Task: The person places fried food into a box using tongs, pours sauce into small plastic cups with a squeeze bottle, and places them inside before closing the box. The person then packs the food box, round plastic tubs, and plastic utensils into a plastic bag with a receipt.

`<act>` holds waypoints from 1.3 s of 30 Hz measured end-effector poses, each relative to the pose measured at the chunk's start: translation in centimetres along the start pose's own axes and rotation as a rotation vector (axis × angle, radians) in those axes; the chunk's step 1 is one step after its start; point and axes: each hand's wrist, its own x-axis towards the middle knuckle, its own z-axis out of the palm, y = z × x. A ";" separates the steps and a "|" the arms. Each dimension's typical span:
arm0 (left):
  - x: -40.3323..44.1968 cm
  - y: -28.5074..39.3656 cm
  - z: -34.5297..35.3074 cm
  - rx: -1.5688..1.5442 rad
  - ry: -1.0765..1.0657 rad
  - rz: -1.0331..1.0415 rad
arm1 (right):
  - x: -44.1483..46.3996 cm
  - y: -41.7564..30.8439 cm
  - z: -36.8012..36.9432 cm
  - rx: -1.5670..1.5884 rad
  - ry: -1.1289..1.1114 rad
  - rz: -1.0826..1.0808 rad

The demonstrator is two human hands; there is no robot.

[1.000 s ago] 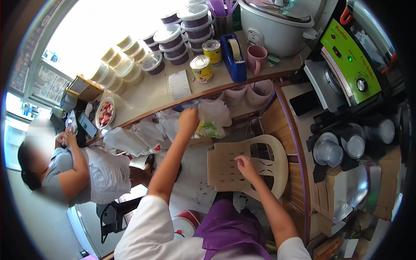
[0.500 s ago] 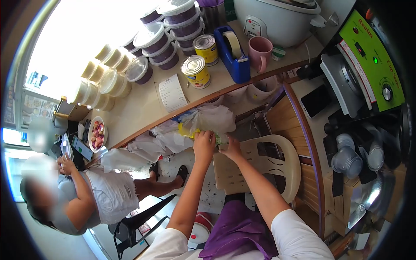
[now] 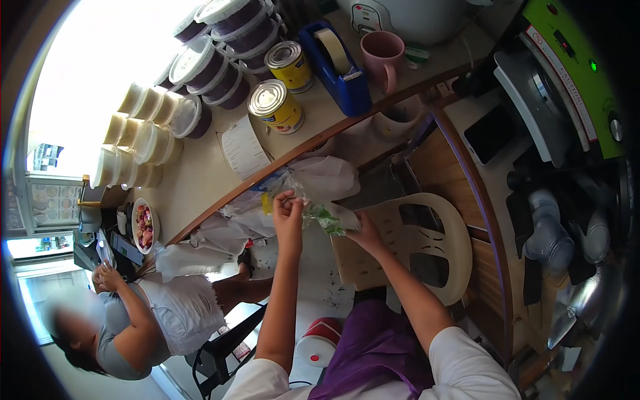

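Note:
A crumpled clear plastic bag with green print [image 3: 325, 217] is stretched between my hands, in front of the counter's edge. My left hand [image 3: 288, 208] has its fingers closed in a pinch on the bag's left end. At the other end, my right hand [image 3: 364, 233] grips the plastic near the chair back; some of its fingers are hidden. Behind my left hand hang white plastic bags [image 3: 327, 179] below the counter. A beige plastic chair [image 3: 460, 250] stands just beyond and right of my right hand.
On the counter [image 3: 193, 180] are stacked tubs [image 3: 223, 80], two yellow cans [image 3: 277, 110], a blue tape dispenser [image 3: 337, 73], a pink mug [image 3: 383, 57] and a receipt [image 3: 243, 147]. A green cup sealer [image 3: 567, 80] stands right. Another person [image 3: 143, 320] is at left.
My hands have moved apart, my left hand going left, and the printed plastic bag between them now shows more fully. The view has shifted, so the counter items appear further left and higher.

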 end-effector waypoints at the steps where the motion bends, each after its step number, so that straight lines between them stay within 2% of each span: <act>1: 0.0 0.7 -0.4 0.004 0.021 0.038 | -1.0 -1.0 -0.9 0.075 -0.004 -0.037; 3: 0.1 1.9 -0.9 0.010 0.061 0.124 | -2.7 -3.7 -2.8 0.098 -0.004 -0.053; 6: -0.6 3.5 -1.2 0.327 0.140 0.349 | -4.7 -6.3 -4.6 -0.032 0.018 -0.025; 9: -2.0 4.7 -0.6 0.460 0.165 0.297 | -5.0 -7.3 -5.2 -0.118 0.045 -0.082; 12: -2.1 3.9 -1.5 0.108 0.104 0.207 | -4.5 -8.7 -5.7 -0.133 0.016 -0.075; 15: -1.7 3.9 -1.7 -0.024 0.006 0.216 | -3.9 -8.6 -5.7 -0.055 0.019 -0.033; 18: -1.4 5.0 -1.3 -0.255 -0.213 -0.268 | -2.9 -8.1 -5.5 0.072 0.009 -0.014; 21: 0.5 3.5 -2.7 -0.058 -0.423 -0.387 | -2.1 -8.7 -5.0 0.379 -0.026 0.078; 24: 2.3 3.4 -3.5 0.404 -0.459 -0.447 | -1.9 -7.8 -5.0 0.798 0.015 0.185; 26: 1.8 6.4 -1.0 0.757 -0.626 -0.501 | -0.4 -3.6 -4.3 1.179 0.068 0.261; 27: 1.5 7.3 0.1 0.937 -0.707 -0.521 | -0.4 -4.2 -4.3 1.293 0.045 0.289; 30: 2.9 3.3 -0.1 0.756 -1.016 0.423 | 0.2 -7.1 -3.7 1.548 -0.029 0.339; 33: 2.4 3.3 0.7 1.163 -0.846 0.222 | 1.2 -7.6 -1.4 1.562 -0.088 0.351; 36: 2.6 3.2 0.7 1.268 -0.834 0.122 | 2.1 -6.3 1.0 1.412 -0.123 0.444; 39: 2.7 1.0 -0.6 1.189 -0.782 0.210 | 2.2 -6.8 2.0 1.275 -0.168 0.517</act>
